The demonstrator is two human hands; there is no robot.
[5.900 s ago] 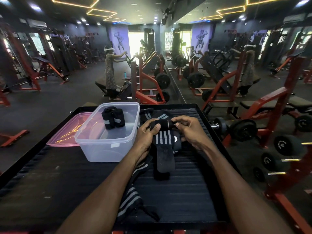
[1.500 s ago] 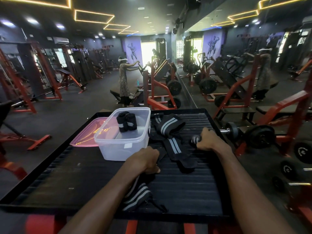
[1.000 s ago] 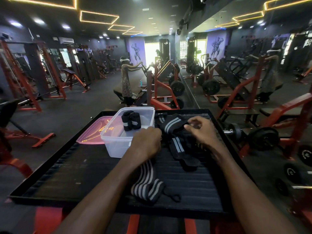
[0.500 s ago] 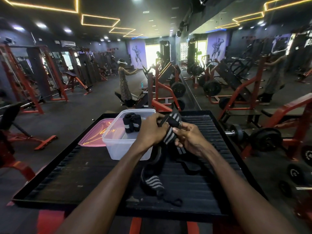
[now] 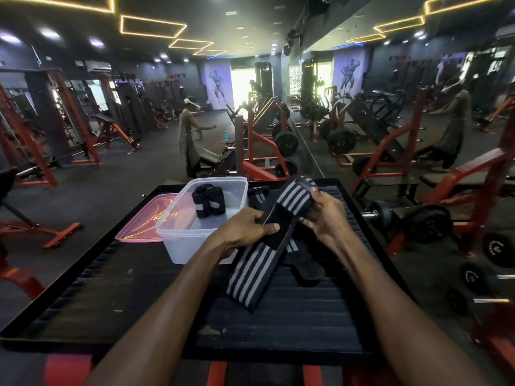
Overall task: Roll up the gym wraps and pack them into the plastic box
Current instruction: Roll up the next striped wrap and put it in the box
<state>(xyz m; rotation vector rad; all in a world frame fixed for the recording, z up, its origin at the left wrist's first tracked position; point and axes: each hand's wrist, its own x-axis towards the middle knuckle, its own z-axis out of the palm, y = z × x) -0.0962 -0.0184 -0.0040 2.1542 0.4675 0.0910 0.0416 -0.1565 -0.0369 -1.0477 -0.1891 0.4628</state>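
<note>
1. The left hand (image 5: pixel 245 229) reaches in from the lower left with the forearm angled up toward the centre. Its thumb lies across the top of the striped wrap (image 5: pixel 267 246) and its fingers curl beneath, pinching the wrap at a plain black patch near mid-length.
2. The right hand (image 5: pixel 326 215) comes in from the lower right, palm turned toward the left hand. Its fingertips pinch the far upper end of the same wrap.
3. The striped wrap is held flat and unrolled above the black ribbed table (image 5: pixel 292 324). Its long axis runs diagonally, from the near lower left to the far upper right. The grey stripes run along its length. The near end hangs down to the table surface.
4. More black wraps (image 5: pixel 303 266) lie in a loose pile on the table under the hands.
5. The clear plastic box (image 5: pixel 195 238) stands just left of the hands, with rolled wraps (image 5: pixel 208 200) upright inside it.
6. A pink lid (image 5: pixel 145 221) lies flat on the table, touching the box's left side.
</note>
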